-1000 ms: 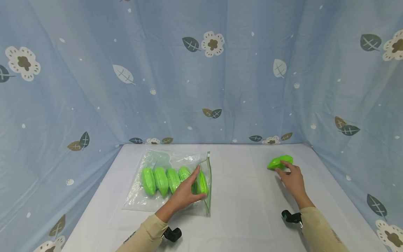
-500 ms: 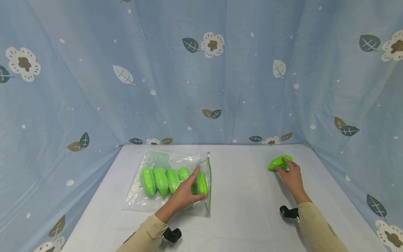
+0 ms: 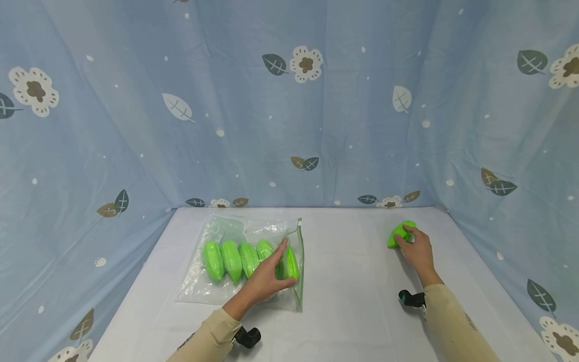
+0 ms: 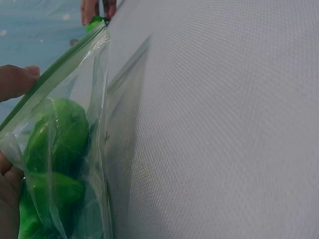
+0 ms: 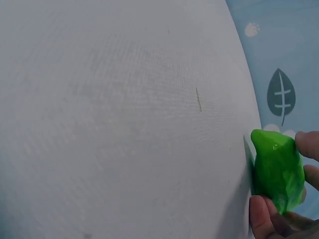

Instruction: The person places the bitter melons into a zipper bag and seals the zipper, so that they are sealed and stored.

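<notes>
A clear zip bag (image 3: 199, 289) with a green edge lies on the white table at left. Inside it are several bright green, ridged fruits (image 3: 232, 262) resembling star fruits. My left hand (image 3: 264, 280) rests on the bag near its mouth, thumb and index finger spread along the opening. In the left wrist view the bag's green zip edge (image 4: 55, 69) stands raised beside a fingertip. At the far right, my right hand (image 3: 418, 254) pinches another green star fruit (image 3: 398, 235), also in the right wrist view, between thumb and fingers. It is close to the tabletop; contact is unclear.
The white-covered table (image 3: 344, 301) ends at a blue curtain (image 3: 353, 125) with flower and leaf prints, hanging behind and at both sides. A black wrist camera (image 3: 411, 298) is on the right wrist, another (image 3: 248, 337) on the left.
My right hand has shifted slightly left and turned the star fruit more upright, its grip closing further round it. The left hand and bag have stayed still.
</notes>
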`<control>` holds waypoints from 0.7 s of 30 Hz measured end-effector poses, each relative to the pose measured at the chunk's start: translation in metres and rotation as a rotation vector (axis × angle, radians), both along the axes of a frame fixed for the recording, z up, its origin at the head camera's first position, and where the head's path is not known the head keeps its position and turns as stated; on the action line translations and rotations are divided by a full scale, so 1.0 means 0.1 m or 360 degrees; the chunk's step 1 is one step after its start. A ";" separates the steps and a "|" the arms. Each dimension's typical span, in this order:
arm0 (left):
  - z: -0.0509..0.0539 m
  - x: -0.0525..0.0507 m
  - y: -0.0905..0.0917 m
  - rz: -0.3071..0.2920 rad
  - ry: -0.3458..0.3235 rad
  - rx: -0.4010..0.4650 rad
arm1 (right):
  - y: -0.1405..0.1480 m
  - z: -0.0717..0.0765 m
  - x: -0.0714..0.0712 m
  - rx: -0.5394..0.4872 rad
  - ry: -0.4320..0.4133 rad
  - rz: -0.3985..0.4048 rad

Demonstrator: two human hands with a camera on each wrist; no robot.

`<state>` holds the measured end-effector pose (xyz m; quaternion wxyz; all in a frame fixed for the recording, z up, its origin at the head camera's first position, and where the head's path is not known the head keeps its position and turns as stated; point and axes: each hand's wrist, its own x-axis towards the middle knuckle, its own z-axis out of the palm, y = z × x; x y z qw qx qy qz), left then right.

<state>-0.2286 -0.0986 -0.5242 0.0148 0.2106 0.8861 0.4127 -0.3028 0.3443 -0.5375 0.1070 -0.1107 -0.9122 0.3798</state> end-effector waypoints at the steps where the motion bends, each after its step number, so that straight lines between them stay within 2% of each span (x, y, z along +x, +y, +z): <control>1: 0.00 0.00 0.00 -0.0002 0.0001 -0.0001 | 0.00 0.00 -0.01 0.0002 0.0013 0.0000; 7: 0.00 -0.01 0.00 -0.0006 0.0007 0.0000 | 0.01 -0.01 -0.03 -0.0005 0.0033 0.0011; 15: 0.00 0.00 0.00 -0.0004 0.0012 -0.0009 | 0.02 0.00 -0.02 -0.0011 -0.0095 0.0039; 21: 0.00 0.00 0.00 0.0004 0.0003 -0.0010 | 0.01 0.01 0.03 -0.0034 -0.0153 0.0108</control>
